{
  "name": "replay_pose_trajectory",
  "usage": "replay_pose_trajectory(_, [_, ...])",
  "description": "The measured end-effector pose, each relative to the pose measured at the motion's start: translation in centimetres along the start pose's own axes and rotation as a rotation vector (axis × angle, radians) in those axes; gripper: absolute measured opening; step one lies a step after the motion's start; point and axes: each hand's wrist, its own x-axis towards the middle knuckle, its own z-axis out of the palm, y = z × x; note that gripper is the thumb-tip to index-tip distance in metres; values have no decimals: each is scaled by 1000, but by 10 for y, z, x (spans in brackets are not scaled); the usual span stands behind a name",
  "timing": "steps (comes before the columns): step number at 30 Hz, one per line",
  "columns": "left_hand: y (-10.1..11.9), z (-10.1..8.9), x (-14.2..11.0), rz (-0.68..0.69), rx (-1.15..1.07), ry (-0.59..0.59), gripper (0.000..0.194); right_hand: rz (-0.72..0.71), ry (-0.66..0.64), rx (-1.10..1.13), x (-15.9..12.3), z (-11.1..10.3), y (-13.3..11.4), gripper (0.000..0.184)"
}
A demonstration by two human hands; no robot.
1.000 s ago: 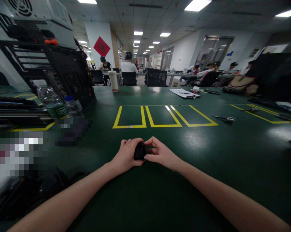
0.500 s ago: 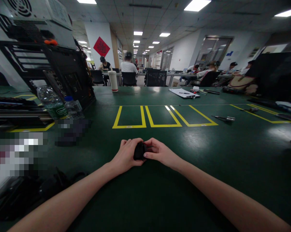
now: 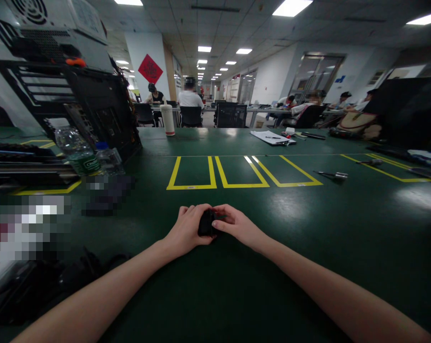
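A small black boxy part point(image 3: 205, 224) stands in the middle of the head view, just above or on the green tabletop; its exact kind does not show. My left hand point(image 3: 187, 226) is wrapped round it from the left, fingers over the far side and thumb along the near side. From the right, my right hand point(image 3: 235, 224) reaches in with curved fingers, its thumb and fingertips at the part's right edge. The fingers cover much of the part, and what the right fingertips pinch there is partly hidden.
Yellow tape outlines point(image 3: 191, 187) mark the green table point(image 3: 272, 267) beyond my hands. A screwdriver-like tool point(image 3: 339, 176) lies right. Left are a black computer case point(image 3: 108, 114), a clear bottle point(image 3: 70, 145) and dark items point(image 3: 87, 271). A clipboard point(image 3: 271, 137) and white cup point(image 3: 168, 121) stand farther back.
My right thumb has shifted slightly up and left against the part's right edge, and the right fingers sit closer to it. My left hand has stayed in place.
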Motion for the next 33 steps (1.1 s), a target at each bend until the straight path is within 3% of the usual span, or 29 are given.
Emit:
replay_pose_trajectory(6, [4,-7,-1,6,-15,-32,54,-31,-126,113,-3,-3,-2,40])
replay_pose_trajectory(12, [2,-4,-1,12,-10,-20,53,-43,-26,24,-1,0,-2,23])
replay_pose_trajectory(16, [1,-2,-1,15,-15,-10,54,-37,9,-10,-1,0,-1,27])
replay_pose_trajectory(24, [-4,3,0,9,-11,-3,55,-16,-101,85,-4,-2,-3,34])
replay_pose_trajectory(33, [-3,2,-1,7,9,-3,57,-18,-122,152,-6,-2,-6,37])
